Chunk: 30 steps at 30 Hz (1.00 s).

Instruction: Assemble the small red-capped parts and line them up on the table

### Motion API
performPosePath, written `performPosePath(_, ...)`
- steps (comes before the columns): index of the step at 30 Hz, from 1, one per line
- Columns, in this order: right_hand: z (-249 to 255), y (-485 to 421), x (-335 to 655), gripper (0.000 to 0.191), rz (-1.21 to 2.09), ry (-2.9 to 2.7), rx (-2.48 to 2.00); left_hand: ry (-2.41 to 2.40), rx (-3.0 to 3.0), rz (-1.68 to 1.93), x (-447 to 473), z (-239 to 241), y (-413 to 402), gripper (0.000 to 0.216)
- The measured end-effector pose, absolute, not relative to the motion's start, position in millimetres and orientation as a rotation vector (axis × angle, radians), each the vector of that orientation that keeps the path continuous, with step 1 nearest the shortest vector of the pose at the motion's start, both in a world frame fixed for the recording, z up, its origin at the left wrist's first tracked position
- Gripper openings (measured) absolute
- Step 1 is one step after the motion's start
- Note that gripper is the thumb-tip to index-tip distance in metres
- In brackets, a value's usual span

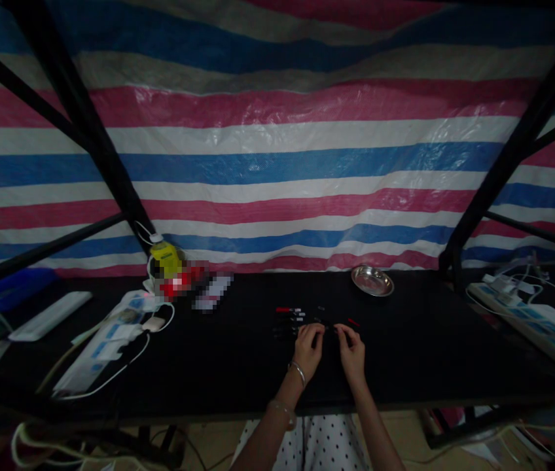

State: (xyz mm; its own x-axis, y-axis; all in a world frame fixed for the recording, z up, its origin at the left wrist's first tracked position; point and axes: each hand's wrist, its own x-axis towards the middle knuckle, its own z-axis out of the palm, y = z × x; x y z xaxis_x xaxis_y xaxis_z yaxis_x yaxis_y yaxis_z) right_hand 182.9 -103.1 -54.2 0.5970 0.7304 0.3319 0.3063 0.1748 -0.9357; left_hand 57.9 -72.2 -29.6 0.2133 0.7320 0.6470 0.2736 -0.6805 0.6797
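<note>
Close together over the black table (238,366), both hands work near its middle. My left hand (307,350), with a bangle at the wrist, is closed in a pinch. My right hand (353,348) pinches too, a short way to the right. Something small and dark lies between the fingertips, too dim against the table to name. Beside my left hand several marker-like sticks lie in a row, among them a red one (286,310) and dark ones with white marks (299,319). Just beyond my right fingers is a small red piece (353,322).
A round metal dish (372,281) stands at the back right. To the left are a yellow bottle (165,257), a blurred-out red item (179,282) and a power strip (105,347) with white cables. Another power strip (527,320) lies far right. Black frame posts (493,176) flank a striped sheet.
</note>
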Motion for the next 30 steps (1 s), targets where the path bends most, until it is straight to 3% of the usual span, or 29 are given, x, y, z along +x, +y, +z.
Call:
performPosePath(15, -51.3, -100.4, 184.3, 0.033, 0.615, -0.965, -1.278, 0.949, 1.941, 1.59, 56.7, -31.4, -68.1, 0.012)
performPosePath(30, 1.6, -83.1, 162.8, 0.032, 0.825, -1.007, -1.159, 1.019, 1.516, 1.547, 33.7, -9.6, -70.8, 0.011)
